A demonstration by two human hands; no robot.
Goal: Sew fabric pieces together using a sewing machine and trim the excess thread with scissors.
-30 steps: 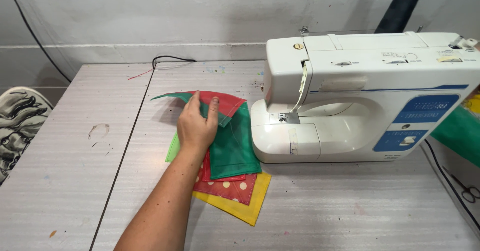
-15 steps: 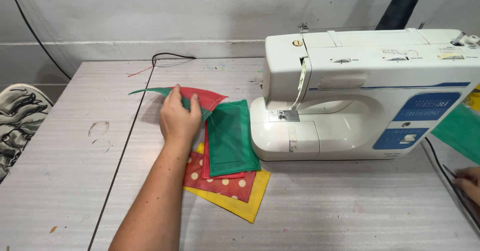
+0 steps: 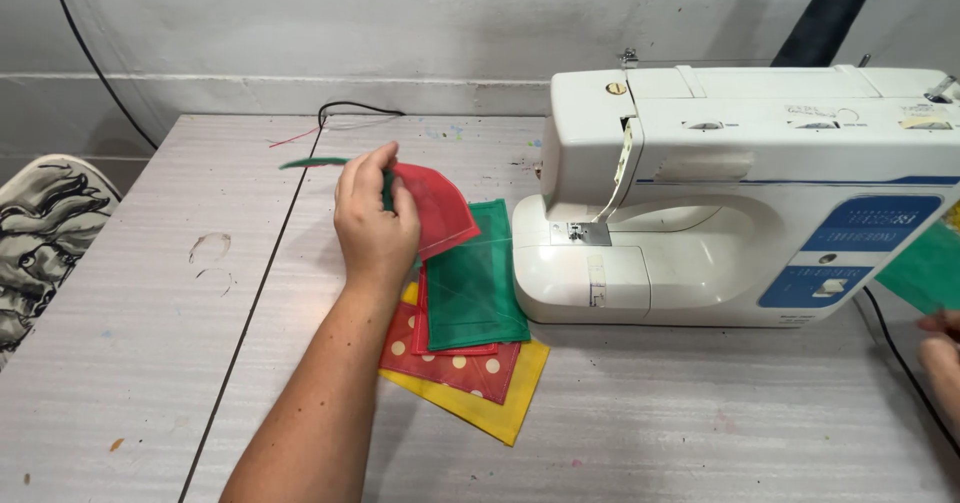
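My left hand (image 3: 375, 223) grips a red and green fabric piece (image 3: 435, 203) and lifts its edge off a stack of cloth. Under it lie a green fabric square (image 3: 475, 283), a red dotted piece (image 3: 455, 368) and a yellow piece (image 3: 500, 413), all just left of the white sewing machine (image 3: 740, 193). My right hand (image 3: 940, 353) shows at the far right edge, its fingers on a green fabric piece (image 3: 925, 268) beside the machine's base.
A grey striped table (image 3: 150, 363) carries everything. A black cable (image 3: 350, 113) runs along the back by the wall. A dark thread cone (image 3: 825, 18) rises behind the machine. A patterned cushion (image 3: 35, 243) sits at the left edge.
My left hand has gone from pressing flat on the stack to pinching the top red and green piece and raising it leftward. My right hand with green fabric has come into view at right.
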